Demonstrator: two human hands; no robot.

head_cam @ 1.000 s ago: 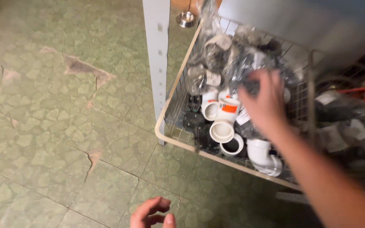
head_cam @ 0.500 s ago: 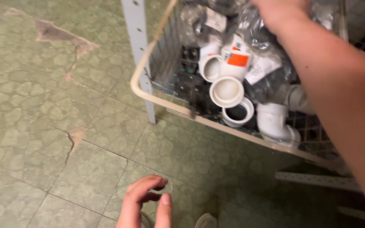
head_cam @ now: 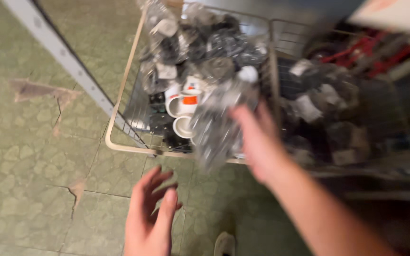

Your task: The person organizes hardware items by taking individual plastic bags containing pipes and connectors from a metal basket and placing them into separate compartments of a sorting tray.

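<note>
Underfoot, green patterned floor tiles (head_cam: 34, 156), cracked and chipped in places. Rising across the upper left, a grey metal shelf post (head_cam: 67, 71), slanted in view. Against it, a cream-rimmed wire basket (head_cam: 119, 106) crammed with clear bags of dark fittings and white plastic pipe fittings (head_cam: 181, 106), one bearing an orange label. To the right, a second wire bin (head_cam: 338, 123) of bagged dark parts, blurred. Over the basket's front edge, a clear plastic bag of dark parts (head_cam: 217, 125), smeared by motion, just left of the right hand (head_cam: 257, 142); fingers spread beside and behind the bag, touching it or not impossible to tell, so grip uncertain. Lower down, over the floor, left hand (head_cam: 150, 215) released, palm open, fingers loosely curled, grasping nothing. At the bottom edge, toe of a pale shoe (head_cam: 225, 244).
</note>
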